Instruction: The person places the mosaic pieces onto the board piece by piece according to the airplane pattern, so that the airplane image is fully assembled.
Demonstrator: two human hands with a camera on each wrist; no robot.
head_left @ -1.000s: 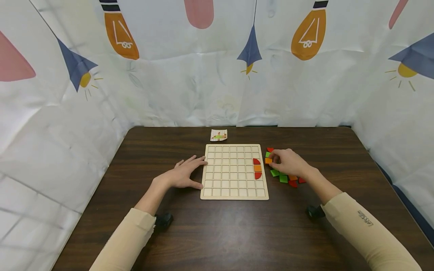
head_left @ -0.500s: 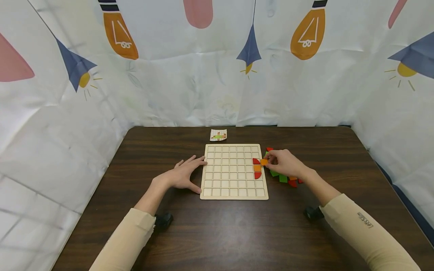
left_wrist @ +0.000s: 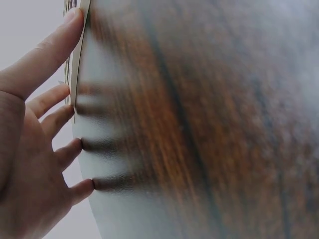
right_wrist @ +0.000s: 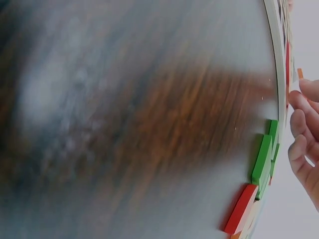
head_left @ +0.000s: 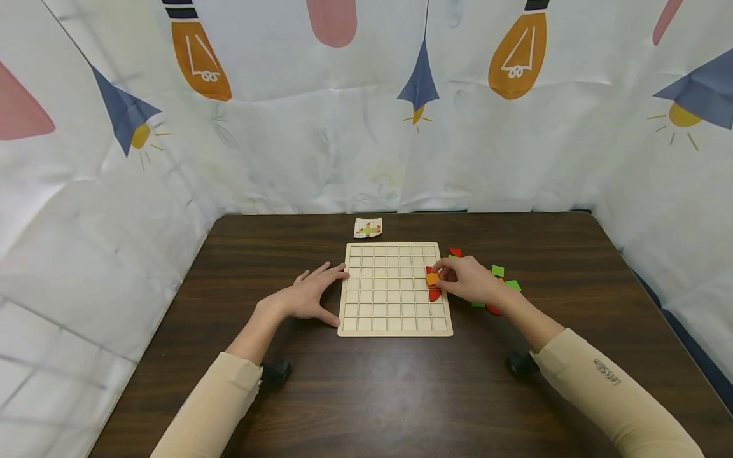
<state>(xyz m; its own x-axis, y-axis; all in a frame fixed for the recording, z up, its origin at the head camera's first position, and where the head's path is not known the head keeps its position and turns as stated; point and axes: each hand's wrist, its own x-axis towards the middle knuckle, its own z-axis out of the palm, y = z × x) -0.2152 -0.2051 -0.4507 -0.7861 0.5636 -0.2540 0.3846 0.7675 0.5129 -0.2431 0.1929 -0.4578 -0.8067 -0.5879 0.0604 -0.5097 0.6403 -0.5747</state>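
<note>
Pale wood forms a square board (head_left: 380, 296) marked with a grid of shallow cells, lying on a dark brown wood-grain table (head_left: 366, 394). A person's right hand (head_left: 468, 278) pinches a small orange square (head_left: 432, 279) between thumb and fingertips, over the board's right-hand column; whether the square touches the board cannot be told. A red rounded piece (head_left: 434, 295) sits in that column, just nearer the person, and a second red piece (head_left: 429, 270) shows partly on the far side of the square. The left hand (head_left: 312, 291) has its fingers spread wide, with the thumb and some fingertips against the board's left edge. To the right of the board, partly hidden by the right hand and forearm, loose green pieces (head_left: 497, 271) and red pieces (head_left: 455, 252) lie on the table. Beyond the board's far edge is a small picture card (head_left: 368, 228). A white curtain (head_left: 286, 159) printed with lamps and bulbs hangs behind.
</note>
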